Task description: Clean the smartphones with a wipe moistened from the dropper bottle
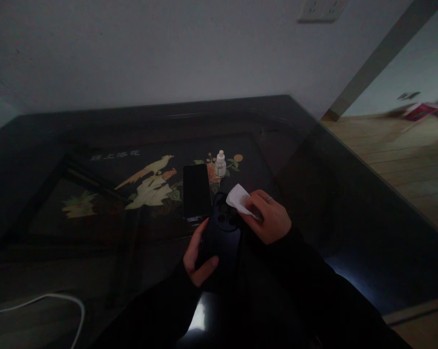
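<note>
Long black sleeves to both wrists, thin ring [269,198] on right hand [270,220], fingers bare

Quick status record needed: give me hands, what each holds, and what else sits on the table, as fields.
left hand: grips a dark phone case, camera cutout facing up
right hand: presses a white wipe on the case's upper end; ring on one finger
phone: flat on the table, screen dark, just beyond the case
small bottle: upright, right of the phone
white cable: near left edge
table: dark, glossy, painted bird motif
</note>
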A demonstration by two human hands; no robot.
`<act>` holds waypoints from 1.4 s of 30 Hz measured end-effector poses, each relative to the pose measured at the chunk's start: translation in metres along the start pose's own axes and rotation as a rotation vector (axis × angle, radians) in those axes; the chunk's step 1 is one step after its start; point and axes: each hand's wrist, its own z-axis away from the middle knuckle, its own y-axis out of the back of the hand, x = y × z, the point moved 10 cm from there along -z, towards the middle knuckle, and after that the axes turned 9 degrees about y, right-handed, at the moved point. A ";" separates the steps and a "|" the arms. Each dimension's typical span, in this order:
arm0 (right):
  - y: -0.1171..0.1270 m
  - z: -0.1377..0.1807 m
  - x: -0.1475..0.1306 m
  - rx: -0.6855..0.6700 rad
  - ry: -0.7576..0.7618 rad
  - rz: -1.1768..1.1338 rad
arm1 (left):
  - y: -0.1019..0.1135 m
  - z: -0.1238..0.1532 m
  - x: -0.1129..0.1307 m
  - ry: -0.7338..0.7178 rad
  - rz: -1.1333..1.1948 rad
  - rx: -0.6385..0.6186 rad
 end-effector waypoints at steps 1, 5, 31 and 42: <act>0.003 0.000 -0.002 0.025 0.008 -0.007 | 0.000 0.000 0.000 -0.003 -0.008 -0.003; 0.011 -0.002 -0.009 0.079 0.053 -0.043 | -0.003 0.002 0.002 -0.013 -0.029 -0.020; 0.027 0.000 -0.054 0.229 0.371 0.185 | -0.011 -0.005 -0.003 0.087 0.148 -0.134; 0.032 0.005 -0.055 0.308 0.386 0.163 | -0.039 0.008 -0.018 0.395 0.652 -0.322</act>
